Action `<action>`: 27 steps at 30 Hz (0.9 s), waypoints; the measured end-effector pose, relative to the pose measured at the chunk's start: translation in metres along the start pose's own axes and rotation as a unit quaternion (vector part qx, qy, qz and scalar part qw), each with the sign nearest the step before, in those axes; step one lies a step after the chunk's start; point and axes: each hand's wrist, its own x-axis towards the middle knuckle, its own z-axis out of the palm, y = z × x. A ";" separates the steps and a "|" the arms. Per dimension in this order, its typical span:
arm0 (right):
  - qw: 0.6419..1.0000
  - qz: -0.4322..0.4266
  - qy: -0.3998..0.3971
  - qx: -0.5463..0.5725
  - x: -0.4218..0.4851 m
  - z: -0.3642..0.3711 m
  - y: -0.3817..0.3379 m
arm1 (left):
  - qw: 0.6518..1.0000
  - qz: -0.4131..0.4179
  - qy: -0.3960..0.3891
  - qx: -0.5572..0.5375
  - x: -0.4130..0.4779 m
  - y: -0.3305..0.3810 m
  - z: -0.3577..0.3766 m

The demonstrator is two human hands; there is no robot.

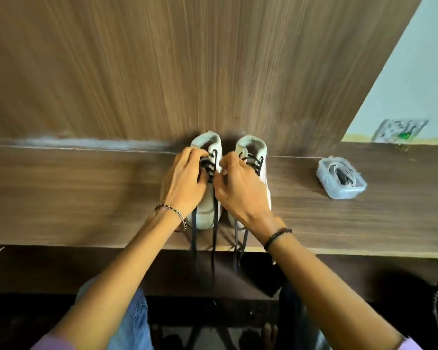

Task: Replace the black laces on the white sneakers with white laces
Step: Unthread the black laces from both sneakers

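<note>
Left grip (185, 183) pinching black lace (215, 203) | right grip (240, 190) pinching it too | white sneaker (205, 215) on shelf (86, 198)

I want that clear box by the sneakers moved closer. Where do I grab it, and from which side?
Probably by its two long walls, from above. The box lies flat on the shelf, slanted, nothing touching its sides, and is narrower that way. Turn the right hand to match the slant.
</note>
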 end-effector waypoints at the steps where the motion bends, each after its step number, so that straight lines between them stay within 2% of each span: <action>1: 1.000 -0.003 -0.016 -0.005 0.000 0.000 0.000 | 1.000 -0.011 -0.021 0.001 0.001 0.002 -0.001; 5: 0.999 -0.015 -0.050 0.005 0.000 -0.014 -0.006 | 0.996 -0.063 -0.065 0.007 0.007 0.021 -0.018; 12: 0.997 -0.027 -0.071 0.012 -0.009 -0.028 -0.008 | 0.991 -0.084 -0.097 0.045 0.004 0.036 -0.025; 20: 0.996 -0.008 -0.088 0.014 -0.007 -0.026 0.002 | 0.988 -0.144 -0.054 -0.003 0.000 0.035 -0.026; 27: 0.995 0.013 -0.099 -0.026 0.013 -0.026 -0.006 | 0.983 -0.174 -0.050 -0.028 0.020 0.021 -0.026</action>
